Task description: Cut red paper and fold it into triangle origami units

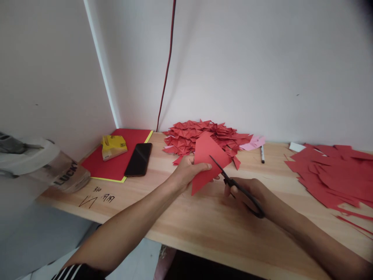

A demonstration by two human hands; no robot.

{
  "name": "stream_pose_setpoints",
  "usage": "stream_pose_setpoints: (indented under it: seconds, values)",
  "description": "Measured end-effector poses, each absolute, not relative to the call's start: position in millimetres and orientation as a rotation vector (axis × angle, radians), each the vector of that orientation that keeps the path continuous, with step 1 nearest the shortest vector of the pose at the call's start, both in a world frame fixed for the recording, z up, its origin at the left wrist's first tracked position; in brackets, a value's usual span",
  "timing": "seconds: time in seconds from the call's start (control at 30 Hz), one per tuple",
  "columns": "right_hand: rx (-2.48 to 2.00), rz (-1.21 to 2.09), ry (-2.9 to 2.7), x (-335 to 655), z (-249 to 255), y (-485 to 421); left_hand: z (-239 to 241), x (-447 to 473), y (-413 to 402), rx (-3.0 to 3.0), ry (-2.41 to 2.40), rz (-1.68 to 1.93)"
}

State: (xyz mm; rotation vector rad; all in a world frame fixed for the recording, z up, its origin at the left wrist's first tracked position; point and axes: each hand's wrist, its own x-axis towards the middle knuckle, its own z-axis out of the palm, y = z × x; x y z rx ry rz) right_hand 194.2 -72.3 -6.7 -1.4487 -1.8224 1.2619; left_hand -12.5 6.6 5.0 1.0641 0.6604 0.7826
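Note:
My left hand point(188, 170) pinches a folded red paper piece point(207, 161) and holds it just above the wooden table point(204, 223). My right hand point(247, 194) grips black scissors point(237, 186). Their blades point up and left and lie across the paper's right edge. Behind the paper is a heap of folded red paper shapes point(204, 136).
A black phone point(139, 159) and a yellow box point(113, 146) lie on a red sheet point(116, 163) at the left. A pen point(262, 153) and pink paper point(253, 142) sit by the wall. Red paper offcuts point(335, 175) cover the right. A plastic bag point(43, 165) hangs off the left edge.

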Motion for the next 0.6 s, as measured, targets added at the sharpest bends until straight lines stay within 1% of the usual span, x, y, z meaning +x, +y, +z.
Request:
stream_pose_setpoints:
  seconds: [0.17,0.3,0.6]
  values:
    - [-1.357,1.188,-1.885,189.4,3.2,-74.9,6.1,-12.1,5.0,1.049,0.649,0.772]
    - [-1.373,1.15,-1.913,187.8,7.4,-75.9,6.9,-11.4,3.3,1.022,0.635,0.758]
    - [-1.389,1.165,-1.915,185.3,10.4,-75.9,5.8,-11.2,3.7,1.016,0.614,0.747]
